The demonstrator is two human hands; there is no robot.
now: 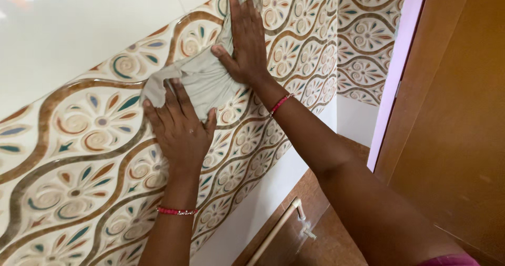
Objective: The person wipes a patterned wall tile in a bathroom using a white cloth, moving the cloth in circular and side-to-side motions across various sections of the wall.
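Observation:
A crumpled grey-beige cloth lies pressed flat against a patterned wall tile band of brown waves and floral swirls. My left hand covers the cloth's lower end, fingers spread and flat on it. Higher up, my right hand presses the cloth's upper part, palm down, thumb out to the left. Both wrists wear red bead bracelets. The cloth stretches between the two hands.
Plain white tiles lie above the patterned band and a white strip below it. A brown wooden door with a pale purple frame edge stands at right. A white pipe runs over the brown floor.

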